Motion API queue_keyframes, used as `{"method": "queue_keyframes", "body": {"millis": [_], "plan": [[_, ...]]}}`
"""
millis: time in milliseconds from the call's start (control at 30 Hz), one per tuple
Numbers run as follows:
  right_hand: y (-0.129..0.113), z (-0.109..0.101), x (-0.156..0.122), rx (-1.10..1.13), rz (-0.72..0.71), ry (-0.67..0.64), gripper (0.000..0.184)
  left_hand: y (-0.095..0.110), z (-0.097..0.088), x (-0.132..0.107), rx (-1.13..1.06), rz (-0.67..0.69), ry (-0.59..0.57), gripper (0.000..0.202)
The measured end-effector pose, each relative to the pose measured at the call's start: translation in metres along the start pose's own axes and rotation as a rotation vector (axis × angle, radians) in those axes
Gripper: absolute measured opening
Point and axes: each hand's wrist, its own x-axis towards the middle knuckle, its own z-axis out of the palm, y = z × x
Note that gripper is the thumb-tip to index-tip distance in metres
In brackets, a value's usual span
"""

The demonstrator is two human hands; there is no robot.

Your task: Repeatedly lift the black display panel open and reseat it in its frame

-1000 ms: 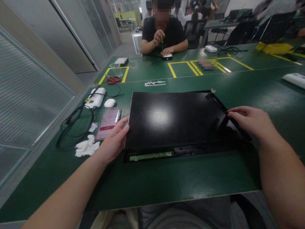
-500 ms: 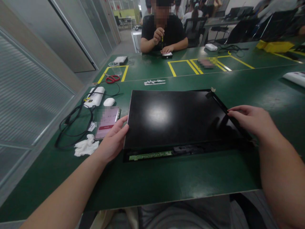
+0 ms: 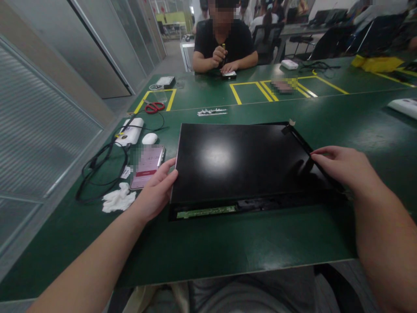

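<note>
A glossy black LCD panel [image 3: 234, 165] lies over a shallow black frame [image 3: 298, 139] on the green table. The panel's left side sits slightly raised, and the frame shows along the right and near edges. My left hand [image 3: 159, 189] grips the panel's left edge, thumb on top and fingers partly hidden underneath. At the right edge, my right hand [image 3: 342, 163] pinches with thumb and forefinger; whether it holds the panel or the frame I cannot tell. A narrow green circuit board [image 3: 206, 212] shows along the near edge.
Left of the panel lie a phone [image 3: 148, 167], a crumpled tissue [image 3: 119, 198], a white earbud case [image 3: 150, 138], a white device [image 3: 130, 131] with black cables, and red scissors [image 3: 154, 107]. White strips [image 3: 211, 112] lie beyond the panel. Across the table sits a person [image 3: 224, 43] holding a tool.
My hands and the panel stay almost where they were, apart from a very slight shift of the view. The person opposite has lowered their raised hand a little.
</note>
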Motion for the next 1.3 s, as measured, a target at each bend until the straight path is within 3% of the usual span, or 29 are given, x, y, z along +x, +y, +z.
{"method": "queue_keyframes", "body": {"millis": [333,833,1000,1300], "plan": [[-0.0045,-0.0048,-0.0036,-0.020,0.035,-0.048,0.043,-0.0009,-0.0016,0.0016,0.034,-0.006,0.001,0.085],[0.0007,-0.0022,-0.0010,0.002,-0.009,0.000,0.041,-0.0005,-0.0033,0.0013,0.008,-0.012,0.004,0.067],[-0.0008,-0.0048,-0.0016,-0.014,0.019,-0.047,0.044,0.0013,-0.0037,0.0007,0.016,-0.036,0.006,0.073],[0.0007,-0.0021,-0.0017,0.017,-0.020,0.002,0.040,0.0000,-0.0033,0.0005,0.016,-0.022,0.008,0.074]]}}
